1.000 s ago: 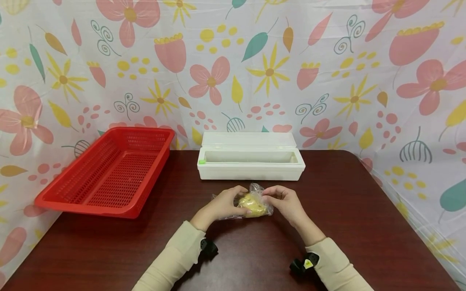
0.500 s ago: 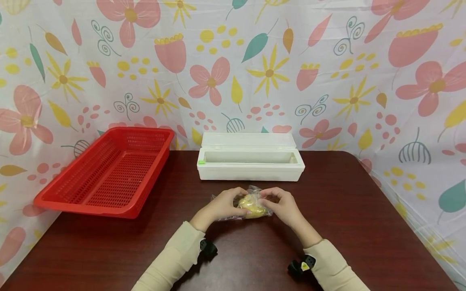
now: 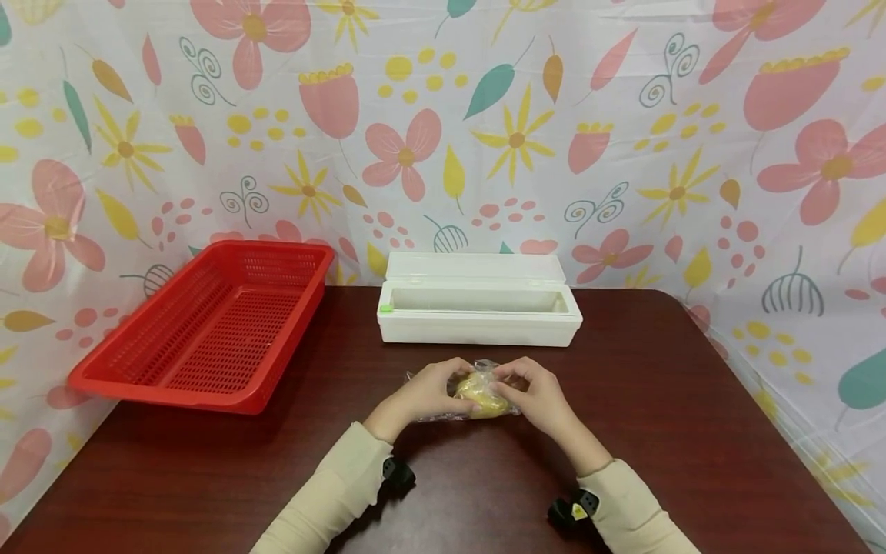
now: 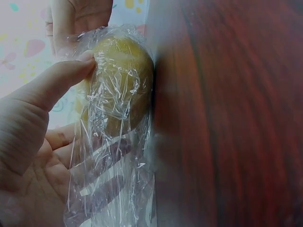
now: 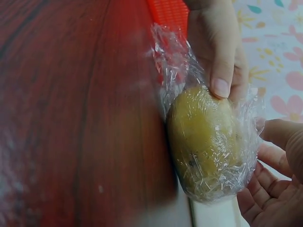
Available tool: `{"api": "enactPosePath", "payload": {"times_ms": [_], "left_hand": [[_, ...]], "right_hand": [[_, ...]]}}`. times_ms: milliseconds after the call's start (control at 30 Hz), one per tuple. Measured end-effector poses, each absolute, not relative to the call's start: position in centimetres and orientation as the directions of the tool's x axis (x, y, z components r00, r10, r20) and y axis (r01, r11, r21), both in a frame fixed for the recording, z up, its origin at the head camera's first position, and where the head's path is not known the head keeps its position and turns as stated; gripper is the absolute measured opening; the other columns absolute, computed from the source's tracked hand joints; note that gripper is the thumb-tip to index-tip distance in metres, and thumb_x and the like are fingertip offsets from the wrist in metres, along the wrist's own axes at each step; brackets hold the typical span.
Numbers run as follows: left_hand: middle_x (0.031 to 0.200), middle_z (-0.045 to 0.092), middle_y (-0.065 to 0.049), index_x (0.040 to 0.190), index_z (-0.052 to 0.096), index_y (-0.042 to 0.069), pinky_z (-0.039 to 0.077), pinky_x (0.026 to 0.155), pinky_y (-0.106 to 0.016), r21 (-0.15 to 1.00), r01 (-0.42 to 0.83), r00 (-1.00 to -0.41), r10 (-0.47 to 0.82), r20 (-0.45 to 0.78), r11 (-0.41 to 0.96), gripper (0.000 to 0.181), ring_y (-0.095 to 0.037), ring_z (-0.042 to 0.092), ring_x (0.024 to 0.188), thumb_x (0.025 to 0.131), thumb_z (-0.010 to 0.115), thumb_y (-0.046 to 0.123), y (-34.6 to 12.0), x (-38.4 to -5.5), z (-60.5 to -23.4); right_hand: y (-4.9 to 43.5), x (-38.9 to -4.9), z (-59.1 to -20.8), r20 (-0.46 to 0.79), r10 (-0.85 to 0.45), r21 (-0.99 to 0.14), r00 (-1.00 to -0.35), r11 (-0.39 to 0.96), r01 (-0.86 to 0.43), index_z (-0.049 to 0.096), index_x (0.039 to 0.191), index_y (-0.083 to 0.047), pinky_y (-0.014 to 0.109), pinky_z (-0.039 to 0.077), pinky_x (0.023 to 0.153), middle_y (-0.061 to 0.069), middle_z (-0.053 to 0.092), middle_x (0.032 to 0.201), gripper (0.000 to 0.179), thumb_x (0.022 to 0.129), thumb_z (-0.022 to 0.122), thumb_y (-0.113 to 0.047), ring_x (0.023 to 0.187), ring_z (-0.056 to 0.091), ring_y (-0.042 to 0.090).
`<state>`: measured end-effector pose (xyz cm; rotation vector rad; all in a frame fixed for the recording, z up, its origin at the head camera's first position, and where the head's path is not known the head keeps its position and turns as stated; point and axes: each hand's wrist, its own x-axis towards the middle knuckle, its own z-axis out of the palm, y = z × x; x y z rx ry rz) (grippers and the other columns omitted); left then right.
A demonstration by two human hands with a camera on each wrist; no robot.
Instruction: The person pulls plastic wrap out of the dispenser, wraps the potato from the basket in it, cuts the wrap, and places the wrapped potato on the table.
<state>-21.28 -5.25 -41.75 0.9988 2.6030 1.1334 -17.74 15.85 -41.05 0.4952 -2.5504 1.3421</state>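
Note:
A yellow, potato-like oval [image 3: 484, 396] lies on the table, wrapped in clear cling film [image 5: 173, 61]. My left hand [image 3: 425, 391] grips it from the left, thumb [image 4: 71, 73] pressed on the near side and fingers behind. Past that hand a loose tail of film [image 4: 113, 189] trails along the table. On the other side, my right hand [image 3: 543, 394] pinches the gathered film above the oval's right end between thumb and fingertips. In the right wrist view, dark specks show on the oval's skin through the creased film.
Behind the hands stands a white cling film dispenser [image 3: 481, 331], its lid [image 3: 476, 268] raised and a green slider [image 3: 387, 308] at its left end. A red perforated basket [image 3: 258, 377] sits at the back left. A flowered cloth [image 3: 443, 115] hangs behind the table [image 3: 471, 500].
My right hand has shifted slightly left and in over the oval, and the upright film it pinches is now lower. The left hand keeps its grip.

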Motion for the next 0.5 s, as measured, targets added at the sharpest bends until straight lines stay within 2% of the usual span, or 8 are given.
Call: {"api": "enactPosePath", "payload": {"times_ms": [233,500], "left_hand": [[0.114,0.064,-0.008,0.119,0.057,0.006,0.049,0.084,-0.028,0.712,0.480,-0.793,0.600,0.103,0.513,0.051,-0.016,0.060,0.098,0.077,0.078,0.029,-5.03,-21.23,-41.62],[0.115,0.064,-0.008,0.119,0.057,0.007,0.049,0.083,-0.026,0.733,0.466,-0.791,0.605,0.095,0.495,0.050,-0.016,0.060,0.100,0.078,0.077,0.029,-5.04,-21.20,-41.63]], "right_hand": [[15.80,-17.84,-41.27,0.397,-0.268,-0.655,-0.878,0.587,-0.475,0.072,0.096,-0.005,0.025,0.044,0.067,0.006,0.063,0.091,0.019,0.077,0.075,-0.005,0.080,0.053,0.019],[15.70,-17.83,-41.72,0.403,-0.297,-0.609,-0.866,0.620,-0.496,0.069,0.101,-0.008,0.029,0.038,0.072,0.004,0.061,0.096,0.024,0.078,0.076,-0.008,0.086,0.046,0.018]]}}
